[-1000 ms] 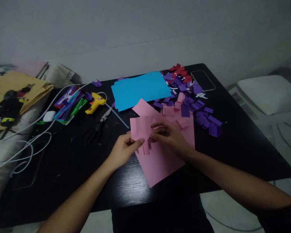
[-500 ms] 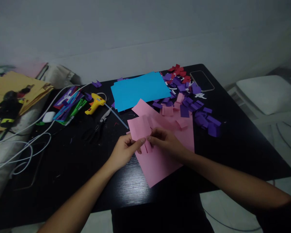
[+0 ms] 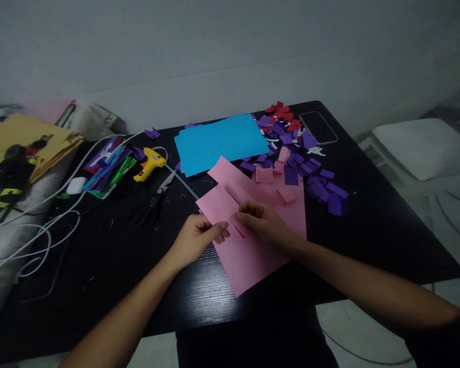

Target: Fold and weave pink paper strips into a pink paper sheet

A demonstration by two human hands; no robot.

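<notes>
Between my two hands is a small piece of pink paper (image 3: 219,203) with slits cut into its near edge. My left hand (image 3: 199,236) pinches it from the left, thumb on top. The fingers of my right hand (image 3: 262,221) are pinched together at its right edge, by the slits. Underneath lies a larger pink sheet (image 3: 249,271), partly hidden by my right hand and the small piece. Several small folded pink pieces (image 3: 264,175) rest at its far edge.
Blue sheets (image 3: 222,143) lie behind, with purple cut pieces (image 3: 320,189) to the right and a phone (image 3: 319,127) beyond. On the left are a yellow glue gun (image 3: 150,164), dark-handled scissors (image 3: 153,202), colourful strips (image 3: 111,163) and white cables (image 3: 48,232).
The small pink paper has turned and tilted in my hands, its far-left corner now lower and farther left. Both hands have stayed almost in place.
</notes>
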